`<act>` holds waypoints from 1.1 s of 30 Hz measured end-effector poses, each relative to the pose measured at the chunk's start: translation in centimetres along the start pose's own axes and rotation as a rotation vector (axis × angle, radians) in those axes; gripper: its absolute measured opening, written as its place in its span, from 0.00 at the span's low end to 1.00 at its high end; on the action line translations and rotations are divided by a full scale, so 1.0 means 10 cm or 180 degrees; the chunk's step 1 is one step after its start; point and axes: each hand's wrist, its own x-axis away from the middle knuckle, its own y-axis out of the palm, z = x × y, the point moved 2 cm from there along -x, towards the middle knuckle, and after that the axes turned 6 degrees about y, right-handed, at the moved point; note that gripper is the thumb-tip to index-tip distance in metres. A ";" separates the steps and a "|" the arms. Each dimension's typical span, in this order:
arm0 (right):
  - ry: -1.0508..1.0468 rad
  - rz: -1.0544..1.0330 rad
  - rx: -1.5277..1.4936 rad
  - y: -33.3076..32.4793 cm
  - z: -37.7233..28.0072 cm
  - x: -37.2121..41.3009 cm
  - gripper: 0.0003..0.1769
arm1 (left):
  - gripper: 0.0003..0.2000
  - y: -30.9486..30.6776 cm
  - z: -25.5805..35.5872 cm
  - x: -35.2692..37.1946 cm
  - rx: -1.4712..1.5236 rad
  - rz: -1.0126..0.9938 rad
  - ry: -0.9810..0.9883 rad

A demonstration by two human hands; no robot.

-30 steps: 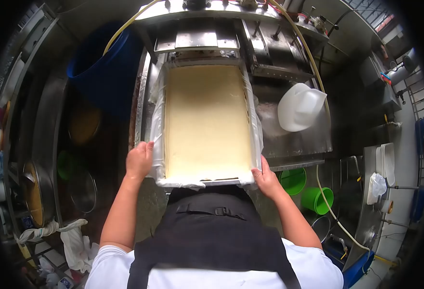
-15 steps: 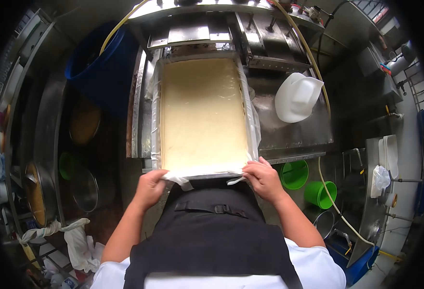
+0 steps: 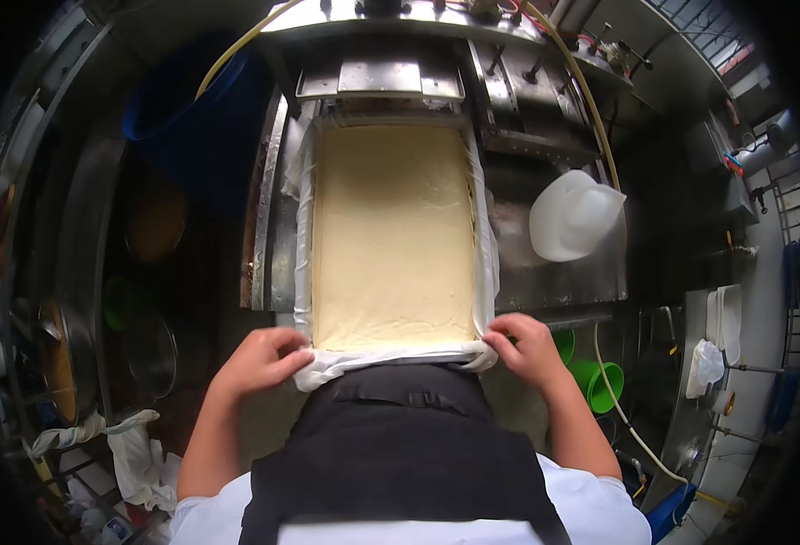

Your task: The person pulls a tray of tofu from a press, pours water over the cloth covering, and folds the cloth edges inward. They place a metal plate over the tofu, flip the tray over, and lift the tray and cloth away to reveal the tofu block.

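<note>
A rectangular tray lined with white cloth [image 3: 304, 245] holds a flat, pale yellow slab [image 3: 395, 236] with a few wrinkles near its front edge. Along the front rim the cloth [image 3: 372, 357] lies folded outward and bunched. At the front left corner, my left hand [image 3: 268, 359] has its thumb and fingers closed in on the cloth's edge. My right hand [image 3: 524, 347] is at the front right corner, its thumb and fingers bent together against the cloth there; the fingertips partly hide what they pinch.
A white plastic scoop-like jug [image 3: 574, 216] rests on the metal counter [image 3: 545, 283] to the right. A large blue barrel [image 3: 191, 127] with a yellow hose stands at the back left. Green buckets [image 3: 597, 386] are below on the right. Metal fixtures line the back.
The front cloth, earlier with loose ends hanging inside the corners, now lies over the front rim. Both hands have moved outward to the corners. The camera view has shifted.
</note>
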 end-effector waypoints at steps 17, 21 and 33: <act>0.0352 0.0364 0.1275 -0.23 0.52 -4.37 0.19 | 0.31 -1.28 -0.85 -4.16 -0.0848 0.1658 0.0392; 0.0410 0.1154 -0.1232 -0.16 0.90 -4.59 0.14 | 0.20 -1.34 -1.04 -4.54 0.1037 0.1185 0.0598; 0.0466 0.2019 -0.0346 -0.08 1.03 -3.70 0.22 | 0.24 -1.15 -1.01 -3.71 -0.0506 0.2031 0.0231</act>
